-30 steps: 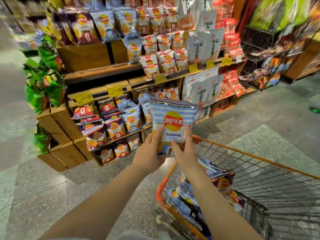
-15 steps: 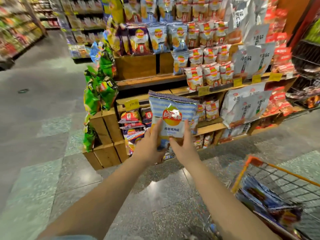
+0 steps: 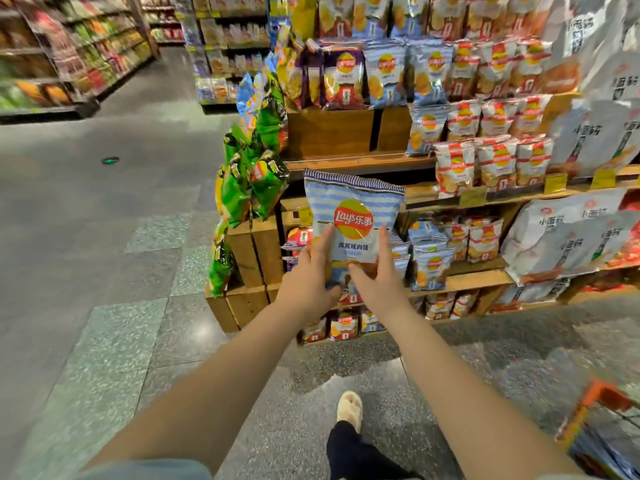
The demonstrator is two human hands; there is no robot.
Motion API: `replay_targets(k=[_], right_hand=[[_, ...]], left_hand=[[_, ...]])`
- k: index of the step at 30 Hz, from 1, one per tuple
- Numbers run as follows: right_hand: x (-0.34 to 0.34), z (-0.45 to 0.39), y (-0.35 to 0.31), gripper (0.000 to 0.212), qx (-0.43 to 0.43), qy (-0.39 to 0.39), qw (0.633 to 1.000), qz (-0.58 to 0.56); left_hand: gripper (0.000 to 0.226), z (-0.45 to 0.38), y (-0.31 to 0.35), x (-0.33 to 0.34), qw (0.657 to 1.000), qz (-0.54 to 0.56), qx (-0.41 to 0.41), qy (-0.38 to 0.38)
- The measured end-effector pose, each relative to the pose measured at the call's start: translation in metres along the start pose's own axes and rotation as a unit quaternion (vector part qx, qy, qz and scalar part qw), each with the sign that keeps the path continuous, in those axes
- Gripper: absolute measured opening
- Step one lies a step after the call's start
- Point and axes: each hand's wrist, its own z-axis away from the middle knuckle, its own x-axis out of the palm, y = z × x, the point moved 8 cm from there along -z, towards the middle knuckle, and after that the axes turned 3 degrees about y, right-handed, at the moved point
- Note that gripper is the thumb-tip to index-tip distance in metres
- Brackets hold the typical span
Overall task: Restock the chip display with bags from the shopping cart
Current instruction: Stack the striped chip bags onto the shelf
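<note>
both hands grip one blue-striped lay's chip bag (image 3: 353, 216) upright in front of the wooden chip display (image 3: 460, 280): left hand (image 3: 306, 282) on its lower left edge, right hand (image 3: 379, 277) on its lower right. the orange shopping cart (image 3: 599, 396) sits at the lower right corner.

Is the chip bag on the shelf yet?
No, both hands, left and right, hold the bag up in front of the display.

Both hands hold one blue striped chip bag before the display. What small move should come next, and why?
Probably carry the blue striped bag, gripped by the left hand and right hand, forward and down to the lower shelf, where similar blue bags stand.
</note>
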Motion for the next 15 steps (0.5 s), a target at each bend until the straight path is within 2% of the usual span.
replay_targets(k=[7,15], right_hand=[[0.012,-0.103,0.008,0.084,-0.001,-0.010,0.999,-0.052],[-0.020,-0.238,0.020,0.084,0.009,0.029,0.997,-0.075]], left_hand=[[0.107,-0.100,-0.019,0.001,1.000,-0.013,-0.003,0.005],[0.112,-0.249,0.002,0.009,1.000,-0.014,0.024,-0.011]])
